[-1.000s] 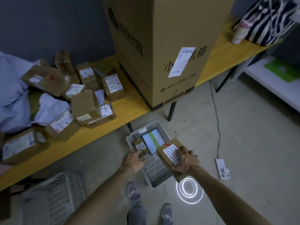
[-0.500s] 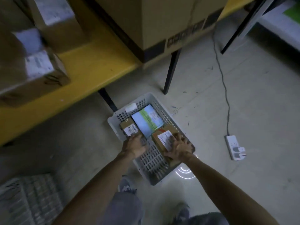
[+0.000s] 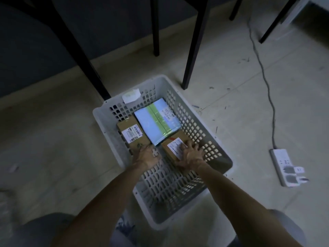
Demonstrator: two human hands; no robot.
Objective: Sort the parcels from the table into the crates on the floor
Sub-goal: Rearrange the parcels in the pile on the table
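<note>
A small brown cardboard parcel with a white label (image 3: 175, 148) lay on the floor of a white perforated plastic crate (image 3: 210, 139), against the crate's right wall. The right hand (image 3: 191, 155) rested on top of it, fingers spread flat over label and lid, the grip pressing down rather than pinching. A second brown cardboard parcel bearing a barcode label (image 3: 132, 134) lay along the crate's left wall; the left hand (image 3: 146, 155) touched its near end with fingers loosely spread, closed on nothing. Between the two boxes, toward the crate's far end, lay a flat pale-blue packet with a green band (image 3: 156, 121), its near corner touching the first parcel. A white paper tag (image 3: 131, 95) hung over the crate's far rim. The near half of the crate floor was bare. The crate stood on a pale concrete floor (image 3: 53, 139) beside black table legs (image 3: 193, 41). A white power strip (image 3: 284, 168) with a dark cable (image 3: 267, 82) lay well apart, to the right.
</note>
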